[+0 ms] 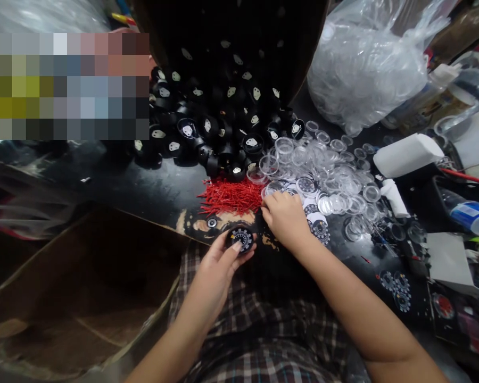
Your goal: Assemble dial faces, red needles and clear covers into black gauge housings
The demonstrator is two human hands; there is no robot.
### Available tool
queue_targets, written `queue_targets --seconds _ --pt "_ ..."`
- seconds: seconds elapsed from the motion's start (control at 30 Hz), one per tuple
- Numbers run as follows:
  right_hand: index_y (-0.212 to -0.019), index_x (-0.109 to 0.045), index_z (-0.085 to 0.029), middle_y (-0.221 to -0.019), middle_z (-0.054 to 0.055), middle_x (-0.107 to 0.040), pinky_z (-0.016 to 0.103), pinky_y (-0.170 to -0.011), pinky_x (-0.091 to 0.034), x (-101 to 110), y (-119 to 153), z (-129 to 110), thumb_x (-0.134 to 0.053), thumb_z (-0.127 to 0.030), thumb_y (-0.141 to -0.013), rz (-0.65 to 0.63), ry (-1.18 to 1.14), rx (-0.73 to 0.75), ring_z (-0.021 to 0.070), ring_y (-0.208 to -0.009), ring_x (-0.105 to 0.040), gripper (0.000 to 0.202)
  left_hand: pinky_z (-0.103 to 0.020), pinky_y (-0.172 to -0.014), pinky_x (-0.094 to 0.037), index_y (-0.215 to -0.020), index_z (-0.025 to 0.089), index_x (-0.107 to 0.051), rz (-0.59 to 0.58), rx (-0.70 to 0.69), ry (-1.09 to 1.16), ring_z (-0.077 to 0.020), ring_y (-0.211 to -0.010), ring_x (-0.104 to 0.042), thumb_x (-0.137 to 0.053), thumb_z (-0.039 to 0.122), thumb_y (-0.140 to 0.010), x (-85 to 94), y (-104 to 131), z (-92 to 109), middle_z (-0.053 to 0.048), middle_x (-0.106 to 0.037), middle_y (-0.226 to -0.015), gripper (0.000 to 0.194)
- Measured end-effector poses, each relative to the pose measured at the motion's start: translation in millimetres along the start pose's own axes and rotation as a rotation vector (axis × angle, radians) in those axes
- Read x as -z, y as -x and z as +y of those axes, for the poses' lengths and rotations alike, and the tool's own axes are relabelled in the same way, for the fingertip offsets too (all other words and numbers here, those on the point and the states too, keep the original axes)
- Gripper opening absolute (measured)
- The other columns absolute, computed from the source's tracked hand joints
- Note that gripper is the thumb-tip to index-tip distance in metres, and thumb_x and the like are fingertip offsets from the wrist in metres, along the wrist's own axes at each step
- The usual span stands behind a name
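Note:
My left hand (215, 266) grips a round black gauge (244, 236) with a white-marked dial and a small yellow mark, the thumb lying on its face. Beyond it, my right hand (284, 215) reaches down at the right end of a pile of red pointers (231, 197). Its fingers are bent together, and what they pinch, if anything, is hidden. Printed dial discs (319, 230) lie beside and behind that hand. Clear plastic covers (331, 165) are heaped further right. A small round part (212, 223) rests on the worn table edge.
Many black gauge housings (223, 138) spread from a dark container at the back. A clear bag of covers (367, 69) stands back right. White rolls (407, 154), a bottle (473, 215) and loose dials (397, 287) are on the right. A large open carton (135, 346) sits below left.

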State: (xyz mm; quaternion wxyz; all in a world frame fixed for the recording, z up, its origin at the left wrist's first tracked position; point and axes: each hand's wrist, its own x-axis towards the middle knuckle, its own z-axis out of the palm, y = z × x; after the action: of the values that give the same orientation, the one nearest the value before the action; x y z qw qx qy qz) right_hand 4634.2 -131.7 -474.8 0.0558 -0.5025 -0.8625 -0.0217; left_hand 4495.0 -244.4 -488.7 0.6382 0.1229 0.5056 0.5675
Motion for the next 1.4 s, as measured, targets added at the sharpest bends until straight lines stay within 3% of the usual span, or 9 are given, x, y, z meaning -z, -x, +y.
queue_targets --seconds 0.23,0.33,0.47,0.53,0.67,0.8,0.93,1.23,1.4 --pt "-0.081 -0.063 -0.017 -0.083 0.007 -0.067 0.036 -0.078 -0.034 11.0 29.1 -11.9 -0.054 -0.023 -0.093 0.044 -0.19 -0.014 0.0223 -0.083 -0.058 0.016 -0.041 -0.113 -0.04 -0.116 0.022 -0.064 -0.046 -0.123 0.157 -0.0238 -0.123 -0.059 -0.072 0.029 -0.08 -18.1 -10.6 2.2 -0.006 -0.069 -0.122 0.038" --pt "-0.079 -0.063 -0.018 -0.08 0.004 -0.067 0.033 -0.076 -0.037 16.6 41.0 -16.0 -0.057 -0.023 -0.092 0.05 -0.481 -0.123 0.0196 -0.08 -0.058 0.015 -0.042 -0.113 -0.04 -0.116 0.023 -0.064 -0.069 -0.133 0.164 -0.0238 -0.122 -0.06 -0.072 0.029 -0.081 -24.8 -12.1 -0.3 -0.006 -0.071 -0.119 0.036" --pt "-0.08 -0.064 -0.02 -0.074 -0.001 -0.066 0.026 -0.065 -0.042 22.1 49.1 -14.1 -0.058 -0.028 -0.091 -0.058 -1.024 -0.327 0.0139 -0.068 -0.058 0.015 -0.039 -0.112 -0.042 -0.113 0.022 -0.065 -0.122 -0.199 0.19 -0.0221 -0.119 -0.063 -0.067 0.029 -0.086 -26.1 -5.5 -1.3 -0.006 -0.072 -0.117 0.028" --pt "-0.079 -0.062 -0.019 -0.072 -0.002 -0.063 0.025 -0.061 -0.042 26.5 53.0 -14.1 -0.06 -0.029 -0.089 -0.045 -1.111 -0.371 0.0128 -0.065 -0.055 0.015 -0.038 -0.112 -0.041 -0.115 0.024 -0.065 -0.151 -0.202 0.193 -0.021 -0.118 -0.063 -0.066 0.028 -0.087 -25.0 -2.8 0.8 -0.005 -0.072 -0.117 0.028" --pt "-0.08 -0.062 -0.02 -0.076 -0.002 -0.062 0.027 -0.069 -0.042 39.7 60.9 -19.2 -0.06 -0.026 -0.09 0.076 -0.996 -0.274 0.0134 -0.071 -0.056 0.012 -0.04 -0.109 -0.044 -0.13 0.03 -0.055 -0.105 -0.205 0.114 -0.0211 -0.116 -0.064 -0.064 0.031 -0.089 -23.5 -4.9 2.9 -0.004 -0.071 -0.117 0.043" --pt "-0.084 -0.063 -0.02 -0.082 0.0 -0.062 0.03 -0.077 -0.04 48.2 64.6 -22.8 -0.057 -0.022 -0.093 0.061 -0.877 -0.161 0.0149 -0.08 -0.056 0.011 -0.033 -0.106 -0.047 -0.122 0.031 -0.062 -0.141 -0.139 -0.078 -0.0203 -0.12 -0.061 -0.066 0.033 -0.087 -23.2 -7.4 -6.7 -0.001 -0.067 -0.125 0.035" --pt "-0.083 -0.061 -0.019 -0.082 0.0 -0.061 0.03 -0.075 -0.038 50.2 67.0 -21.1 -0.057 -0.02 -0.093 0.012 -0.834 -0.187 0.0151 -0.079 -0.055 0.011 -0.031 -0.108 -0.044 -0.121 0.031 -0.063 -0.208 -0.166 -0.174 -0.0193 -0.121 -0.059 -0.066 0.035 -0.088 -22.7 -3.5 -12.9 0.0 -0.066 -0.126 0.033" --pt "-0.082 -0.059 -0.019 -0.079 -0.001 -0.059 0.025 -0.069 -0.04 55.7 75.1 -22.4 -0.056 -0.018 -0.093 0.038 -0.9 -0.207 0.0128 -0.075 -0.055 0.011 -0.022 -0.098 -0.048 -0.115 0.028 -0.062 -0.274 -0.267 -0.312 -0.0131 -0.11 -0.064 -0.067 0.03 -0.087 -20.9 3.9 -0.4 0.002 -0.07 -0.115 0.028" --pt "-0.078 -0.057 -0.019 -0.076 -0.001 -0.06 0.025 -0.067 -0.039 58.9 79.0 -23.1 -0.056 -0.017 -0.092 0.003 -0.867 -0.214 0.0131 -0.072 -0.055 0.015 -0.023 -0.095 -0.049 -0.113 0.026 -0.063 -0.236 -0.308 -0.458 -0.0145 -0.105 -0.066 -0.064 0.03 -0.089 -20.1 9.5 2.2 0.001 -0.071 -0.111 0.025"
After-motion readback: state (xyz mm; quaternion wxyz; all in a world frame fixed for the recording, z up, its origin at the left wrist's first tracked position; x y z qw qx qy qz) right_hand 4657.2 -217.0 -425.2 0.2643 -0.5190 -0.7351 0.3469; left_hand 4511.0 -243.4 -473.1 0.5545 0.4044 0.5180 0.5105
